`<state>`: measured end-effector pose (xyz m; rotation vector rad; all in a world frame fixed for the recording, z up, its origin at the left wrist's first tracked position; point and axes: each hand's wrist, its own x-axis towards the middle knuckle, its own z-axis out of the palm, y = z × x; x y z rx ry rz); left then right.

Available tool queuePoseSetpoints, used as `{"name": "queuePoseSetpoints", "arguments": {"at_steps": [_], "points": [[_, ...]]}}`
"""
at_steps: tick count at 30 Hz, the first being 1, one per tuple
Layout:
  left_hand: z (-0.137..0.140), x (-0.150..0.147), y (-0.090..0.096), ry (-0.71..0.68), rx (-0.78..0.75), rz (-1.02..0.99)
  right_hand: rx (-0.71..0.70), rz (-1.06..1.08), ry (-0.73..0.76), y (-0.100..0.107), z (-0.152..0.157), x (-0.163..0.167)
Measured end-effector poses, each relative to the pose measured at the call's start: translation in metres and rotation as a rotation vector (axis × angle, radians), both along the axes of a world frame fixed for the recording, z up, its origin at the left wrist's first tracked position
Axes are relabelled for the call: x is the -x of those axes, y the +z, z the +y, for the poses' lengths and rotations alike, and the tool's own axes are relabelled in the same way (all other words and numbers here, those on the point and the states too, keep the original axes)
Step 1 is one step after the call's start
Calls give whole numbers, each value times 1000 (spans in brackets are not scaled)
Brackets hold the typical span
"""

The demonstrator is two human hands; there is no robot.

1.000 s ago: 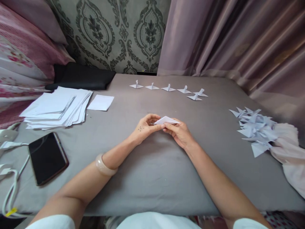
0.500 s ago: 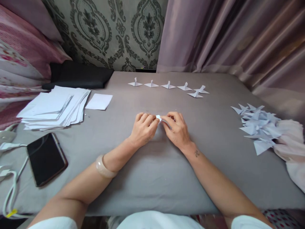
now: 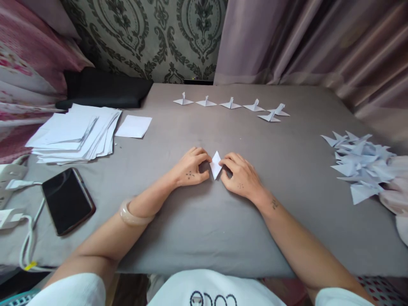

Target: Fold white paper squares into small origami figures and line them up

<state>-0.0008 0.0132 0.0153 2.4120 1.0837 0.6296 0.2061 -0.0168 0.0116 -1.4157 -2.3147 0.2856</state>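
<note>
A small white folded paper [image 3: 216, 165], diamond-shaped with a crease down its middle, stands point-up between my hands, low over the table. My left hand [image 3: 194, 168] grips its left corner with fingertips, the thumb curled below. At the right corner, my right hand [image 3: 240, 175] pinches it with thumb and index finger. Farther back, several folded paper cranes [image 3: 231, 104] sit in a row, one of them in front of the others at the right end.
On the left lie a stack of white paper [image 3: 73, 134], a single square sheet [image 3: 134, 126], a phone [image 3: 68, 201] and a power strip [image 3: 12, 178] with white cables. A black folded cloth [image 3: 108, 89] is behind them. A heap of folded papers [image 3: 363, 163] lies at the right.
The folded paper now shows as a full diamond, where only a small bit showed between my fingers before. My hands have moved slightly apart. The camera view has tilted down a little.
</note>
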Motion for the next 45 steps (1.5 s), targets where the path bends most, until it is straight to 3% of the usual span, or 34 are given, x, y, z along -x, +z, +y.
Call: {"name": "queuePoseSetpoints", "arguments": {"at_steps": [9, 20, 29, 45], "points": [[1, -1, -2, 0, 9, -16, 84, 66, -24, 6, 1, -1], [6, -8, -6, 170, 145, -92, 100, 189, -139, -1, 5, 4], [6, -14, -10, 245, 116, -70, 140, 322, -206, -9, 13, 7], [7, -15, -12, 254, 148, -58, 149, 338, -250, -12, 16, 9]]}}
